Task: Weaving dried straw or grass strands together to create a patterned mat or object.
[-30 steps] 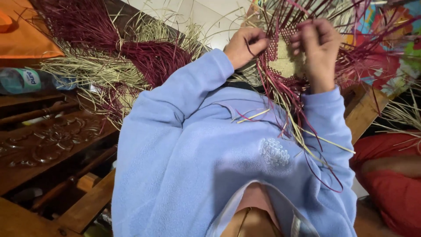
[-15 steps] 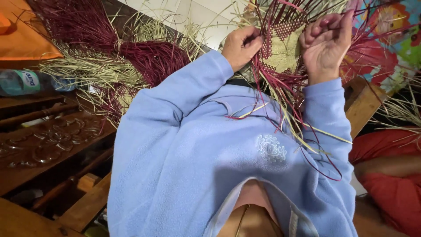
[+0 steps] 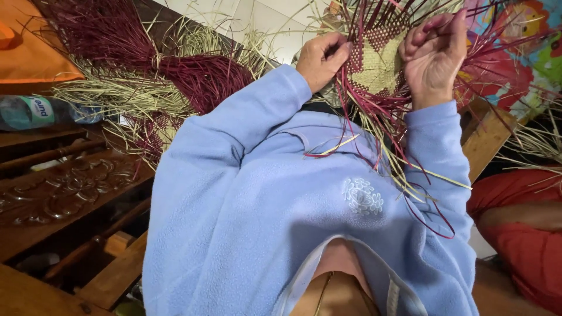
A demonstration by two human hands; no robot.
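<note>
Head view: a woven straw piece [image 3: 377,61] in maroon and pale strands is held up before the chest, between both hands.
Left hand [image 3: 323,58]: curled, thumb and fingers pinched on maroon strands at the weave's left edge.
Right hand [image 3: 432,55]: fingers bent, closed on strands at the right edge.
Loose ends: trailed down over the blue sweater [image 3: 304,199].
Beside: straw bundles [image 3: 146,82], plastic bottle [image 3: 41,111].

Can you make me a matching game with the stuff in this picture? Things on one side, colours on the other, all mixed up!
Things:
1. plastic bottle
2. sweater sleeves
3. cloth in the top left corner
4. big bundle of straw strands

Colours:
A. dark red
B. orange
C. light blue
D. clear with a teal label

Pairs: 1-D, 2-C, 3-B, 4-A
</note>
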